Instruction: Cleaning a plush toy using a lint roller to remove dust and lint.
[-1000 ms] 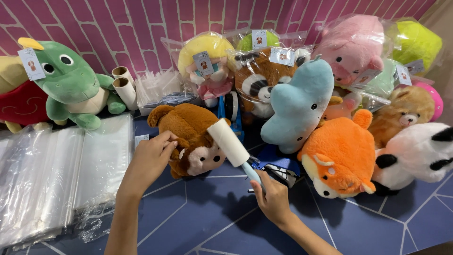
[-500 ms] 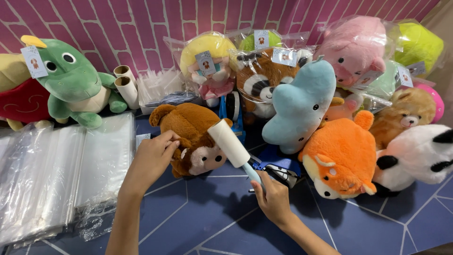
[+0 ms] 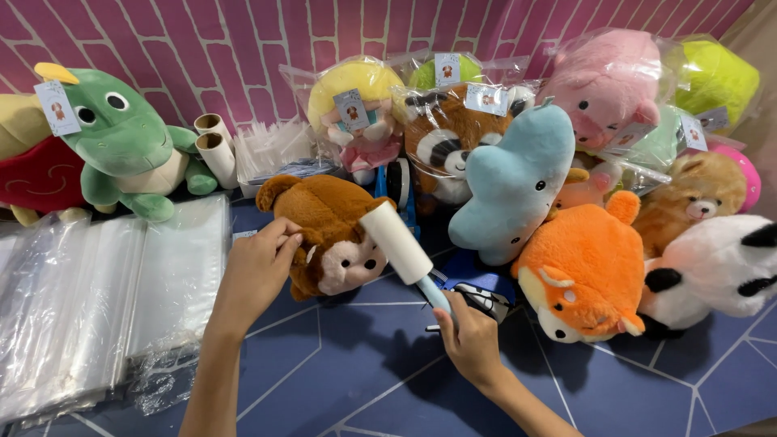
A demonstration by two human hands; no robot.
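A dark blue table (image 3: 340,364) patterned with thin white lines carries a stack of clear plastic bags (image 3: 97,307) at left, a brown monkey plush (image 3: 324,231) near centre, and an orange fox plush (image 3: 587,271) at right.

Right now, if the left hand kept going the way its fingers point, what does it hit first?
The left hand points up-right and already touches the brown monkey plush; pushing on, it would press straight into that toy's head, probably before the lint roller.

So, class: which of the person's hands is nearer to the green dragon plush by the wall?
Left. The left hand grips the brown monkey plush, below and right of the green dragon plush. The right hand, holding the lint roller, sits farther right.
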